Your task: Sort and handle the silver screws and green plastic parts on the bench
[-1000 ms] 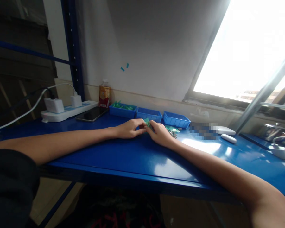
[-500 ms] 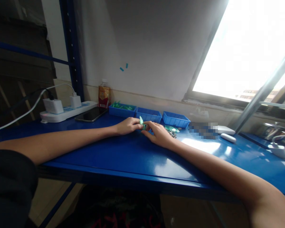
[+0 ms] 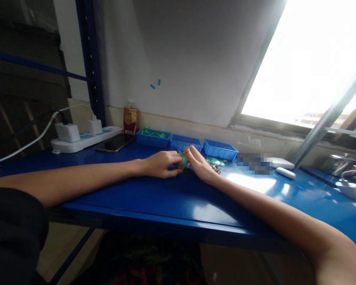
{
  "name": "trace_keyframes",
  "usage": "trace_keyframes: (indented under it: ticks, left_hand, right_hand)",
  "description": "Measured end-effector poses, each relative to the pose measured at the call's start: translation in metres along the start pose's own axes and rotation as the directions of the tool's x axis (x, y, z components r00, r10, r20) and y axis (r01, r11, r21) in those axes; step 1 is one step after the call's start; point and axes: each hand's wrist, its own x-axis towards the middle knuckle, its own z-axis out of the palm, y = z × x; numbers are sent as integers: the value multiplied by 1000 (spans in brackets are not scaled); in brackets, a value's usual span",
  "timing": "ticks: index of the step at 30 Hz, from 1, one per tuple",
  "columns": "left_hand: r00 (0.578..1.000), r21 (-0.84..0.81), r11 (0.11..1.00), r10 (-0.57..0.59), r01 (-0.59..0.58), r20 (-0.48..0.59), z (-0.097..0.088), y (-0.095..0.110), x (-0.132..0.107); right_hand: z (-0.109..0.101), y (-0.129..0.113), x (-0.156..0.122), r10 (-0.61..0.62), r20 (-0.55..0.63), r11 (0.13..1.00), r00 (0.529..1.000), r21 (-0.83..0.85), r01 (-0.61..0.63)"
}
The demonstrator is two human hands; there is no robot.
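A small translucent green plastic bag [image 3: 183, 160] is between my two hands, just above the blue table. My left hand [image 3: 165, 164] has its fingers closed on the bag's left side. From the other side, my right hand [image 3: 198, 164] pinches it with bent fingers; part of the bag is hidden behind them. Beside my right hand lies a small pile of metal parts [image 3: 216, 168], too small to name. Another green plastic bag [image 3: 215, 161] rests flat by that pile.
Behind my hands stand a blue bin of green bags [image 3: 152, 139], a middle blue bin [image 3: 186, 141] and a right blue bin [image 3: 220, 149]. Leftward are a phone [image 3: 115, 143], a power strip [image 3: 86, 141] and a bottle [image 3: 131, 117]. White devices [image 3: 285, 173] lie right.
My left hand has shifted slightly right and turned, its knuckles now more upward. The right fingers are raised and more upright. The green bag has moved a little right and sits lower between them.
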Motion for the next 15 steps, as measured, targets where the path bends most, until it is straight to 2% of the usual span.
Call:
trace_keyframes:
  ticks: [6, 15]
  left_hand:
    - [1000, -28, 1000, -5, 5, 9, 1, -1, 0]
    - [998, -23, 998, -51, 52, 23, 0, 0, 1]
  right_hand:
    - [-2, 0, 0, 5, 50, 999, 999, -39, -3]
    - [-3, 2, -1, 27, 84, 1000, 996, -11, -26]
